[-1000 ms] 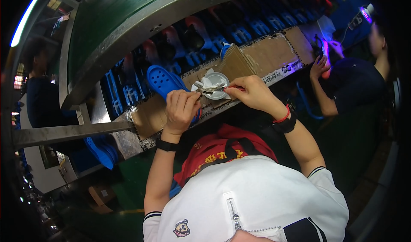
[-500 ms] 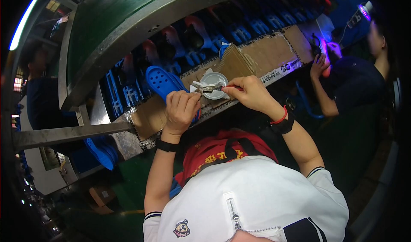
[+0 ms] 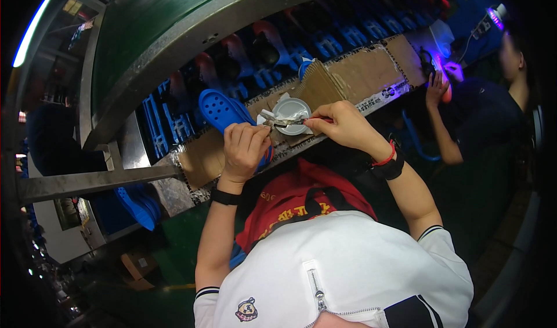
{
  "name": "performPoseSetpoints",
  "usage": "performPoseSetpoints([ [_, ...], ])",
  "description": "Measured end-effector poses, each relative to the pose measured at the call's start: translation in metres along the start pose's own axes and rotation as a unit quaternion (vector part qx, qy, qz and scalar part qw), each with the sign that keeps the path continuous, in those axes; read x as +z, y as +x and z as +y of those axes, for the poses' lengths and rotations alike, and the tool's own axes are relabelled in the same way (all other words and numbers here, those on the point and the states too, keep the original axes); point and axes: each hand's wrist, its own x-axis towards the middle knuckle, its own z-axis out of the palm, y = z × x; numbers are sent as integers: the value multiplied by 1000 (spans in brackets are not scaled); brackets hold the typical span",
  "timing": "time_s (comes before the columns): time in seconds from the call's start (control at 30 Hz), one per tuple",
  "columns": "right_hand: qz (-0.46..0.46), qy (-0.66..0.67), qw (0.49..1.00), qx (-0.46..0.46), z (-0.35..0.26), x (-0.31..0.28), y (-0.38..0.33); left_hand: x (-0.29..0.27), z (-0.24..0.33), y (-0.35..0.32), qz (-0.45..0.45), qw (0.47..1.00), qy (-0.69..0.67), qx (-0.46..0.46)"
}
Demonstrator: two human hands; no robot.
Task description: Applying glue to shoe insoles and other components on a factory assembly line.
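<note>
My left hand (image 3: 245,152) is closed in a pinch beside a blue clog (image 3: 219,110) with holes in its upper; what its fingertips hold is too small to make out. My right hand (image 3: 350,132) grips a thin tool (image 3: 306,121) with a reddish handle and a dark, narrow front end, pointing left toward my left fingertips. Under the tool, a small round white dish (image 3: 297,108) sits on the cardboard, with a crumpled whitish scrap (image 3: 268,116) at its left rim. Whether the tool touches the left hand's piece, I cannot tell.
Cardboard (image 3: 365,67) covers the bench, with a cardboard flap (image 3: 319,85) standing behind the dish. Beyond runs a row of blue racks (image 3: 354,32). A metal beam (image 3: 98,180) juts in at left, above more blue clogs (image 3: 138,207). A co-worker (image 3: 484,113) handles a lit shoe at right.
My right hand and wrist have shifted very slightly to the right, the tool still in the fingers. My left hand stays nearly in place. The co-worker's arm at right has moved a little.
</note>
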Motion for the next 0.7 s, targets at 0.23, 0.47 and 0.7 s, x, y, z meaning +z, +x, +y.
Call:
performPoseSetpoints([
  [0.23,-6,-24,1000,20,-5,3,9,1,2,4,0,1000,-15,8],
  [0.47,-3,6,1000,8,1,3,5,-1,1,1,6,1000,-9,0],
  [0.7,-10,5,1000,26,-2,9,11,1,0,-2,5,1000,8,9],
])
